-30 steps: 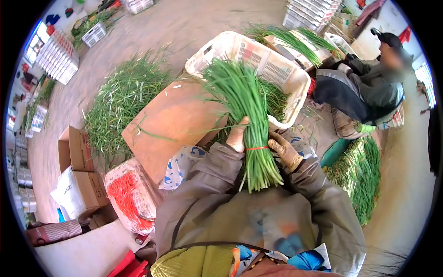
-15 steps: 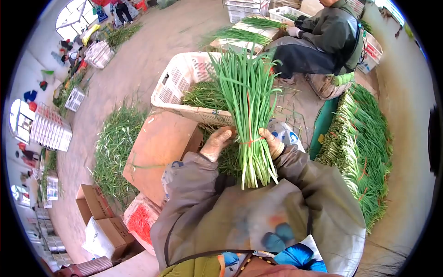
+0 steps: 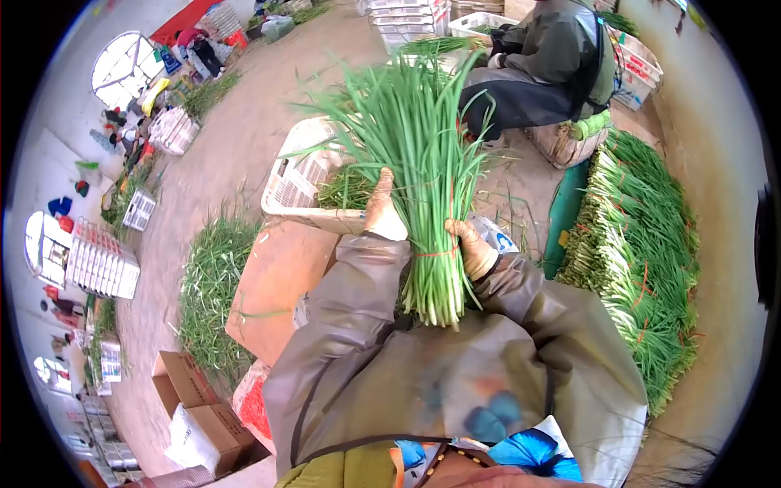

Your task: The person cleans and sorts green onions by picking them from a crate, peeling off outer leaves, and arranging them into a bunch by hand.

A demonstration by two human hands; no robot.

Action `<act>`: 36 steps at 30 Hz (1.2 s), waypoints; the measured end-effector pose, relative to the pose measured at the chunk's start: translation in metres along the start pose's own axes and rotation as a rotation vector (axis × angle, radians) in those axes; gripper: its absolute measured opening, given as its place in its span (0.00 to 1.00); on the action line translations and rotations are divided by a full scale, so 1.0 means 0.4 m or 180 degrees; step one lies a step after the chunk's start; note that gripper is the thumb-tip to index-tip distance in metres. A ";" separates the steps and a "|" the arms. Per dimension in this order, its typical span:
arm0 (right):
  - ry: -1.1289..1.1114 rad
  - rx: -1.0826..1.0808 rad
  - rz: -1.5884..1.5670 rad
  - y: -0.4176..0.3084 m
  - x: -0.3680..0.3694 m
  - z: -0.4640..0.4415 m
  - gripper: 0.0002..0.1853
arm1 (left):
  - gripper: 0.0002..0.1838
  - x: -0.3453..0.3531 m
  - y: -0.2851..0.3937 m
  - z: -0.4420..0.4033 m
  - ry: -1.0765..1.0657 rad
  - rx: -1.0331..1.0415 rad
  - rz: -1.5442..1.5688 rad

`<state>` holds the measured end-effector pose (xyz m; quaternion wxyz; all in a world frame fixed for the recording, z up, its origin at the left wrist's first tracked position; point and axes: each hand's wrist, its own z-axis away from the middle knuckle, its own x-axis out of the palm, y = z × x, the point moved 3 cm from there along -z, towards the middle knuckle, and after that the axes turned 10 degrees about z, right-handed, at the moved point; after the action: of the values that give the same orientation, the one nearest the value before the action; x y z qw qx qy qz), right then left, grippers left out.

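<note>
Upright in front of my body is a bunch of garlic chives [image 3: 427, 154], long green leaves on top and pale stems below, with a red tie around the stems. My left hand [image 3: 384, 210] grips its left side; the thumb points up along the leaves and the fingers are hidden behind. On the right, my right hand [image 3: 472, 248] holds the stems near the tie, thumb in front. Partly behind the bunch stands a white plastic crate [image 3: 281, 183] with loose greens [image 3: 342, 189] in it.
Tied bunches of chives [image 3: 643, 260] lie in a long row at the right. A brown board [image 3: 281, 276] and a heap of loose greens [image 3: 215, 285] are on the left, near a cardboard box [image 3: 195, 390] and red ties [image 3: 255, 407]. A co-worker [image 3: 545, 73] sits ahead.
My left hand has moved up from beside the stems to the bunch's left side. The bunch has turned, its leaves fanning out to the left, while my right hand stays by the tie.
</note>
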<state>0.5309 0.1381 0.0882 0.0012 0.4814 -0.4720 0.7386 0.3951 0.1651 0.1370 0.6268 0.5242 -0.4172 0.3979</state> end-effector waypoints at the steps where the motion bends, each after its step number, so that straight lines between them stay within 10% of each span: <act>1: -0.0123 0.0243 -0.0424 0.011 -0.017 -0.002 0.26 | 0.24 0.016 -0.001 0.002 0.0010 -0.0188 0.0084; 12: 0.0409 0.0410 -0.1067 -0.016 -0.017 0.108 0.21 | 0.24 0.130 -0.078 -0.036 -0.0081 0.0047 -0.1782; 17: 0.0328 -0.0052 -0.1275 -0.082 -0.068 0.131 0.20 | 0.22 -0.002 0.272 -0.173 -0.0795 -0.0084 -0.1664; 18: 0.0547 -0.0011 -0.1186 -0.112 -0.123 0.139 0.22 | 0.21 -0.072 0.397 -0.206 0.0085 0.0672 -0.1169; 22: 0.1918 -0.1540 -0.0505 -0.356 -0.293 0.342 0.21 | 0.19 -0.196 0.607 -0.070 0.1514 0.1874 -0.1237; 24: 0.1200 -0.2249 -0.0849 -0.451 -0.434 0.437 0.25 | 0.20 -0.244 0.603 0.023 0.1969 0.2078 -0.1137; 28: 0.3570 -0.3332 0.0194 -0.552 -0.652 0.701 0.34 | 0.20 -0.488 0.646 0.129 0.1901 0.1362 -0.1575; 31: 0.3585 -0.2923 -0.0173 -0.535 -0.715 0.793 0.37 | 0.20 -0.602 0.589 0.183 0.1071 0.0184 -0.1599; 36: 0.4726 -0.1366 0.0671 -0.312 -1.085 0.897 0.24 | 0.15 -0.497 0.270 0.198 0.1493 0.0915 -0.0637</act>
<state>1.0754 0.1532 -0.1015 0.3398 -0.1972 -0.5234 0.7561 0.2189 0.0889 -0.0066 0.6615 0.5399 -0.1464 0.4994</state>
